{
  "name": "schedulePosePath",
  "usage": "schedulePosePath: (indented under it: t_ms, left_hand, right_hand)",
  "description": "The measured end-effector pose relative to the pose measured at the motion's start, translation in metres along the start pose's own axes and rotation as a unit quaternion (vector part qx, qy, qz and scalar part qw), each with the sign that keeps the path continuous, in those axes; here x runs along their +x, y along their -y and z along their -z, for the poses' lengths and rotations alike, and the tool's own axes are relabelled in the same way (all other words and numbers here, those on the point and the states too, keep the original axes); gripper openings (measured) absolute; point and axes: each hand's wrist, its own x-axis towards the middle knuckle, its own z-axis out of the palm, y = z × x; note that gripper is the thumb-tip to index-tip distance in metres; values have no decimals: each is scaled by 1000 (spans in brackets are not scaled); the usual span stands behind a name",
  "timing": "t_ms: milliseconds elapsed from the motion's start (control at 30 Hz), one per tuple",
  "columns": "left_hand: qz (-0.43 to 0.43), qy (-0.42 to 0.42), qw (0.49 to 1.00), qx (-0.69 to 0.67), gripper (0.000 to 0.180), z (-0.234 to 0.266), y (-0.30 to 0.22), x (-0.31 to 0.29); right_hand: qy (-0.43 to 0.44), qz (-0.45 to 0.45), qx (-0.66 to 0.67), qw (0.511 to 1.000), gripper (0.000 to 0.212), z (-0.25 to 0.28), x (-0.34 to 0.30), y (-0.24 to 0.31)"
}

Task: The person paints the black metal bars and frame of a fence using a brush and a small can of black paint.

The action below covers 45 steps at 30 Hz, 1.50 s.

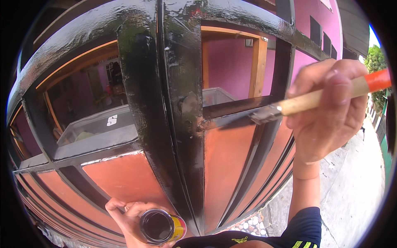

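Observation:
My right hand (326,109) grips a paintbrush (308,101) by its pale wooden handle, which ends in orange. The brush's dark bristles touch a horizontal bar (231,120) of the metal gate, just right of the thick upright post (182,103). Wet black paint shines on much of the frame; near the bristles some rusty brown metal shows. Low in the view, my left hand (132,213) is wrapped around a small open paint can (158,225) with a yellow and red label. Dark paint fills its inside.
Orange-red panels (124,175) fill the lower gate between black bars. Behind it are a pink wall (235,62), wooden posts (259,66) and a glass-sided case (99,126). Pale pavement (343,182) and pebbles (250,227) lie at the right and below.

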Motion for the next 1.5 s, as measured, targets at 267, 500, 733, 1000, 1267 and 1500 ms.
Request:
schedulePosePath:
  t_ms: [267,500,733,1000,1267,1500]
  left_hand:
    - [-45,68,993,81,108,12,3,6]
    - [-34,24,999,-11,109,6,9,0]
    - [-15,0,997,-80,103,3,7,-2]
    - [-35,55,995,-74,106,12,11,-4]
    - [-68,43,996,-25,101,15,17,5]
    - [-21,29,997,-74,101,12,13,5]
  right_hand:
    - [51,13,-77,996,12,-25,5,-12]
    - [52,22,-31,998,14,-8,5,11]
    - [76,31,-63,995,11,-21,-6,-2]
    - [-36,-61,-18,997,17,-6,-2,16]
    - [6,-86,30,996,17,-27,8,18]
    - [-1,-48,12,999,12,-34,19,0]
